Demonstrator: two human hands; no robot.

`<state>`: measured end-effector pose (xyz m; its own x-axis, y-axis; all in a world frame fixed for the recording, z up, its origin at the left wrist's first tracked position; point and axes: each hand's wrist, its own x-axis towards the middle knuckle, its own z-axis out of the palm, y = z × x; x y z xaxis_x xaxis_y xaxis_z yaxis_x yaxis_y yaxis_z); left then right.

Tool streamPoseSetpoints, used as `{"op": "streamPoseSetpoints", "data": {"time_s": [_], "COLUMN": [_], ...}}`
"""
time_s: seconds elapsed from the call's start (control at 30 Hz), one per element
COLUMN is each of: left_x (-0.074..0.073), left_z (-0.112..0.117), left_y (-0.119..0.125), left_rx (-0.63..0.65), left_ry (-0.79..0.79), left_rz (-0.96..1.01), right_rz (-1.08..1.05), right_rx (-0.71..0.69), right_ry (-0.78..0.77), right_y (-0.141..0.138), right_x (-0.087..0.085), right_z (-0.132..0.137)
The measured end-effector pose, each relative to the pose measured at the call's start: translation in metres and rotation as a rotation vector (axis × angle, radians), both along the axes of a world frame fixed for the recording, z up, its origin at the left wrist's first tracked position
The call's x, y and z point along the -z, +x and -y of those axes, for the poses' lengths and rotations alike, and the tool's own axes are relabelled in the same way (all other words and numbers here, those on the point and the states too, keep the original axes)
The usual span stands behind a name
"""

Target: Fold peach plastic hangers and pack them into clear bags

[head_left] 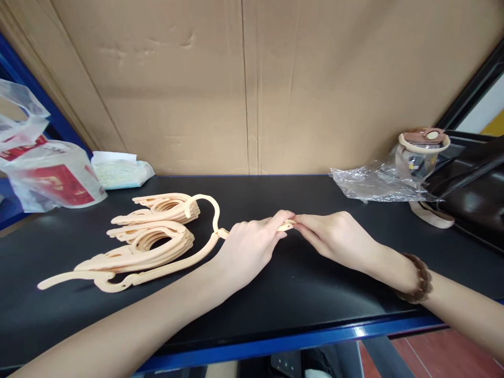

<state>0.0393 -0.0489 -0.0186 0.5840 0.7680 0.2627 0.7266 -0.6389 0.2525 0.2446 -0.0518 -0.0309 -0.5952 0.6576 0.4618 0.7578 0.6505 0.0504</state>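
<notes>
A cream folding clothes hanger (177, 262) with a curved hook is held above the black table. Its left arm stretches out to the lower left, unfolded. My left hand (252, 239) is closed around the hanger's right arm, close to the hook. Fingertips of my right hand (334, 233) pinch the end of that same arm, touching my left fingers; the rest of the arm is hidden inside my hands. Two stacks of folded cream hangers, a rear stack (169, 207) and a front stack (157, 247), lie behind and left of the held one.
A plastic bag with a white and red container (66, 178) stands at the left, beside a tissue pack (122, 170). Clear plastic wrap (366, 184), a transparent cup (419, 157) and a dark bag (472, 189) sit at the right. Cardboard (197, 94) rises behind the black table (307, 294).
</notes>
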Motion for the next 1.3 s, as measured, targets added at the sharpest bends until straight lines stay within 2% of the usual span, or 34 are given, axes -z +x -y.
{"op": "streamPoseSetpoints", "data": {"time_s": [0.3,0.47,0.77,1.1,1.3], "left_x": [-0.002,-0.001,0.007,0.009,0.007], "left_z": [-0.002,-0.005,-0.004,-0.002,0.000], "left_y": [0.003,0.003,0.003,0.005,0.007], "left_rx": [-0.045,-0.055,0.000,0.064,0.065], "left_ry": [-0.057,-0.053,-0.015,-0.011,0.002], "left_rz": [0.064,0.039,0.000,-0.044,-0.094], "right_rz": [0.038,0.082,0.159,0.164,0.150], "right_rx": [0.066,0.094,0.082,0.047,0.032], "right_ry": [0.049,0.075,0.119,-0.107,-0.189], "right_y": [-0.005,-0.007,-0.004,0.001,0.003], "right_x": [-0.009,-0.006,0.001,-0.010,-0.014], "right_z": [0.004,0.003,0.001,-0.003,-0.003]}}
